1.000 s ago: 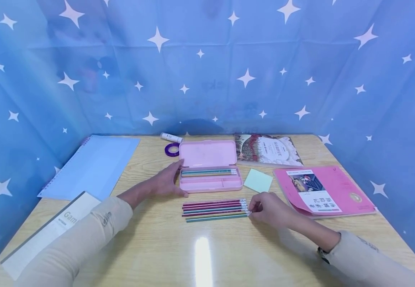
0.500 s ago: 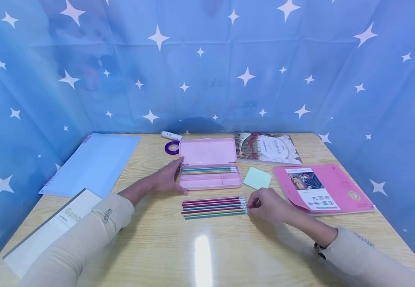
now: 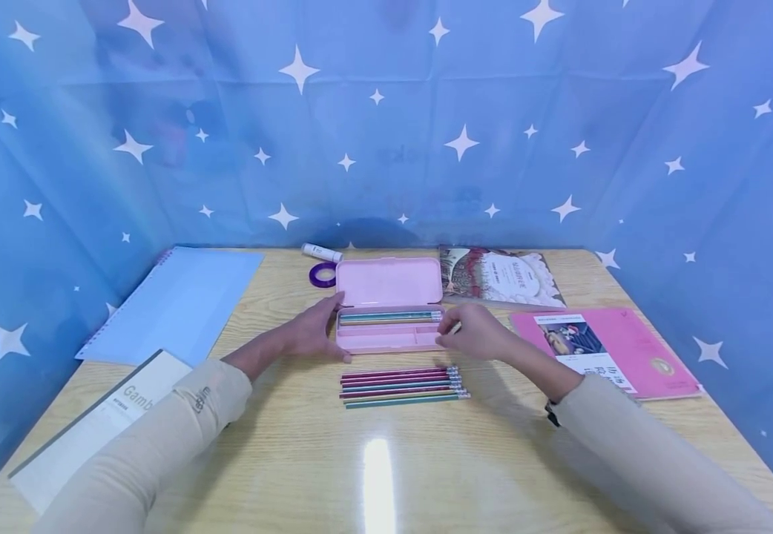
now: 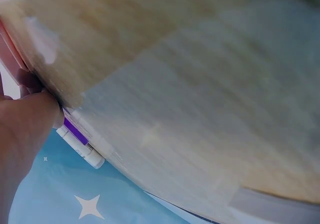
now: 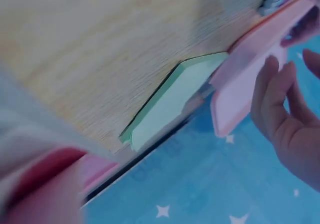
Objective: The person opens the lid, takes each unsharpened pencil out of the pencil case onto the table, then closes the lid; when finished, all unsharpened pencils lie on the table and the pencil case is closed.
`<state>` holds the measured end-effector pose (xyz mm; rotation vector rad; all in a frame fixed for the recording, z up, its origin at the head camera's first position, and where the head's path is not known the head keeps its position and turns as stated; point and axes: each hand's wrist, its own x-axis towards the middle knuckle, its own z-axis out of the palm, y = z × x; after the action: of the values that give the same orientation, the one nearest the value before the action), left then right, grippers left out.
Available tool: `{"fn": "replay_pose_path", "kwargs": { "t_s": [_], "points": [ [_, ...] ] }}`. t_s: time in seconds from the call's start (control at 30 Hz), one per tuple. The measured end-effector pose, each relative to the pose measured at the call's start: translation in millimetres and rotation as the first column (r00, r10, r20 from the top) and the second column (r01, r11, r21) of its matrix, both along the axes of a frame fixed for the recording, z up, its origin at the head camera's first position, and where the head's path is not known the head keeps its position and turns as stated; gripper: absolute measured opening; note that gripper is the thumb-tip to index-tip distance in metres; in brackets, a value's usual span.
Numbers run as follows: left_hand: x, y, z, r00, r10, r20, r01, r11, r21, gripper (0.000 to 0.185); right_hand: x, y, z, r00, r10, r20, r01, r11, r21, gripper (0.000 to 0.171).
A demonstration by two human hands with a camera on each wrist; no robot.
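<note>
An open pink pencil case [image 3: 376,341] stands mid-table, its lid [image 3: 389,282] tipped back, with several pencils [image 3: 389,317] in the rear compartment. My left hand [image 3: 309,330] grips the case's left end, thumb by the front corner and fingers toward the hinge; in the left wrist view the same hand [image 4: 30,114] is at the case's edge. Over the right end of the case is my right hand [image 3: 476,331], fingers loosely bent. The right wrist view shows that hand [image 5: 287,116] with nothing visible between its fingers. Several loose pencils [image 3: 400,387] lie side by side in front.
Behind the case are a purple tape roll [image 3: 323,274] and a white tube [image 3: 322,252]. A picture-covered book [image 3: 503,278] and a pink book [image 3: 647,356] lie right. Pale green sticky notes [image 5: 180,101] are beside the case. Leftward lie a blue notebook [image 3: 176,304] and a white notebook [image 3: 116,404].
My right hand has left the eraser ends of the loose pencils and moved up and slightly left to the case's right end, covering the sticky notes in the head view. My left hand stays put.
</note>
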<state>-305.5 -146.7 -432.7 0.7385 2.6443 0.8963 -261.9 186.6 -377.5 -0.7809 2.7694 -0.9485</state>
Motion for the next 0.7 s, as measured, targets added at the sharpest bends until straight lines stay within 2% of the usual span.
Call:
{"fn": "replay_pose_path", "kwargs": {
  "t_s": [0.2,0.37,0.5,0.7],
  "points": [
    [-1.4,3,-2.9,1.000,-0.008,0.006,0.007,1.000,0.018,0.136,-30.0,-5,-7.9,0.997,-0.078,0.019,0.077,0.996,0.043,0.012],
    [-1.5,5,-3.4,1.000,-0.015,0.018,0.014,1.000,0.015,0.137,-37.5,-4,-13.3,0.994,-0.093,0.065,0.089,0.994,0.059,0.012],
    [-1.6,4,-2.0,1.000,-0.014,0.003,0.014,1.000,0.011,0.138,-39.6,-6,-16.4,0.996,-0.042,0.081,0.035,0.996,0.078,0.009],
    [-1.1,0,-0.6,1.000,-0.012,0.003,0.012,0.999,0.045,0.138,-45.1,-9,-20.6,0.998,0.042,0.048,-0.046,0.995,0.083,0.009]
  ]
}}
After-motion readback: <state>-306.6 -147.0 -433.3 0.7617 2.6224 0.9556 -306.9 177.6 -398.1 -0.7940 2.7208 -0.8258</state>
